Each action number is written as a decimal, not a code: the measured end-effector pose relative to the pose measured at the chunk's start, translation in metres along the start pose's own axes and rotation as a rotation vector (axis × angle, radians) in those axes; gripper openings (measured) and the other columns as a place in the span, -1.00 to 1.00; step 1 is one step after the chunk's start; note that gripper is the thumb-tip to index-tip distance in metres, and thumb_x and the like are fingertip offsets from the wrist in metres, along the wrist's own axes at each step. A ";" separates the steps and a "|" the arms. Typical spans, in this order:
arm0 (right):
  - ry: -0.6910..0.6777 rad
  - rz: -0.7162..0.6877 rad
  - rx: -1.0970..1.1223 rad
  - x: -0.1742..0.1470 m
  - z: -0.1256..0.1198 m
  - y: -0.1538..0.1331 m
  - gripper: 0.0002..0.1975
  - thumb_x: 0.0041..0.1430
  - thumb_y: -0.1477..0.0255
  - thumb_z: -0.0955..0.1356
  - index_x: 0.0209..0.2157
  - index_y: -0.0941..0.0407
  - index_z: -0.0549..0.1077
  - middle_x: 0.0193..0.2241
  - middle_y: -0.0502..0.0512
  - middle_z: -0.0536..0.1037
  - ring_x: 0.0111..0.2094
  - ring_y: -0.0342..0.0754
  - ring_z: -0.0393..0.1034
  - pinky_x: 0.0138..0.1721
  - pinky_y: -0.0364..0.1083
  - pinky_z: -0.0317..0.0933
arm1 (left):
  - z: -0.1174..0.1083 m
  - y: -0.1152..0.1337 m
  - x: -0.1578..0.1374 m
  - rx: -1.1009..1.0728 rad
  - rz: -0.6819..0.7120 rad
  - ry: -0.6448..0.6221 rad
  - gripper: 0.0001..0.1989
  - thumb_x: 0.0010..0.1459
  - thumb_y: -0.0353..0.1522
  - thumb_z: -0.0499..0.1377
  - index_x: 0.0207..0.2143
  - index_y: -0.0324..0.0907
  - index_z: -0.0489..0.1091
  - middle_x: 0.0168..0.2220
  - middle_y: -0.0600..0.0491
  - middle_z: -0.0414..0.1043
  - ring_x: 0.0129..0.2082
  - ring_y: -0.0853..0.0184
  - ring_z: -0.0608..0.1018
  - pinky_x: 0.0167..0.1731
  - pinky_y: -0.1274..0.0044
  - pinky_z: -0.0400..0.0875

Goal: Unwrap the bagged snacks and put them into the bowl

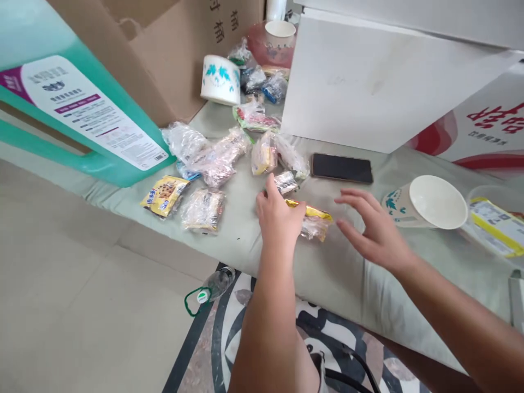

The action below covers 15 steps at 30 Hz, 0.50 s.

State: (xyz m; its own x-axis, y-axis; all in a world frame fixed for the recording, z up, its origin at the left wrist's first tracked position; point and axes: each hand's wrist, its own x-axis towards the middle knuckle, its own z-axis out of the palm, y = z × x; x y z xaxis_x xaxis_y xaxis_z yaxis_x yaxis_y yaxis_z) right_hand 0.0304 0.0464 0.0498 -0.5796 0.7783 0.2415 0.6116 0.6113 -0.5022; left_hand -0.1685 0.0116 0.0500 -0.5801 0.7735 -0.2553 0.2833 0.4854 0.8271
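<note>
Apparently I'm only partway: a cookie packet (164, 195) and a clear-wrapped bundle (203, 210) lie loose on the counter (241, 221), left of centre. Mid-frame, my left hand (280, 214) touches a yellow-edged packet (316, 225), grip unclear; my right hand (372, 232), spread and empty, hovers beside a paper cup (426, 202).

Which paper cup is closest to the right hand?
The front-right paper cup, between the right hand and the clear plastic container; the cup beside the cardboard box and the rearmost cup are both farther back.
</note>
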 end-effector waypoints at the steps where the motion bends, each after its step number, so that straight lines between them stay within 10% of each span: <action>1: -0.005 0.020 -0.005 -0.020 -0.001 0.005 -0.70 0.34 0.29 0.31 0.07 0.01 0.42 0.16 0.29 0.47 0.20 0.20 0.44 0.12 0.19 0.43 | 0.002 0.000 -0.002 -0.006 0.007 -0.022 -0.09 -0.01 -0.38 0.40 0.38 -0.06 0.15 0.16 -0.28 0.36 0.21 -0.14 0.45 0.20 0.14 0.32; 8: -0.013 0.180 -0.022 -0.107 -0.013 0.023 -0.74 0.35 0.31 0.30 0.05 -0.06 0.41 0.13 0.25 0.48 0.14 0.21 0.50 0.02 0.19 0.51 | 0.012 0.008 -0.018 0.106 0.095 -0.108 -0.31 -0.03 -0.37 0.40 0.17 0.02 0.29 -0.11 -0.09 0.44 0.13 -0.03 0.44 0.04 0.26 0.42; 15: -0.079 0.148 0.077 -0.111 -0.012 0.016 -0.54 0.29 0.25 0.35 0.19 0.00 0.34 0.30 0.37 0.32 0.33 0.27 0.32 0.22 0.27 0.38 | 0.039 0.013 -0.020 0.187 0.276 0.005 -0.72 0.06 -0.43 0.34 -0.23 -0.04 0.32 -0.25 -0.02 0.38 0.11 0.05 0.45 0.08 0.27 0.40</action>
State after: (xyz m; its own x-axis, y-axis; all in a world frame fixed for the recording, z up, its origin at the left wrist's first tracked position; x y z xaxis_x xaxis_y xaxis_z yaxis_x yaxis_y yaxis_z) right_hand 0.1104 -0.0287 0.0248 -0.5288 0.8434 0.0953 0.6523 0.4758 -0.5900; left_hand -0.1237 0.0184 0.0466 -0.4654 0.8845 -0.0317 0.5652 0.3246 0.7584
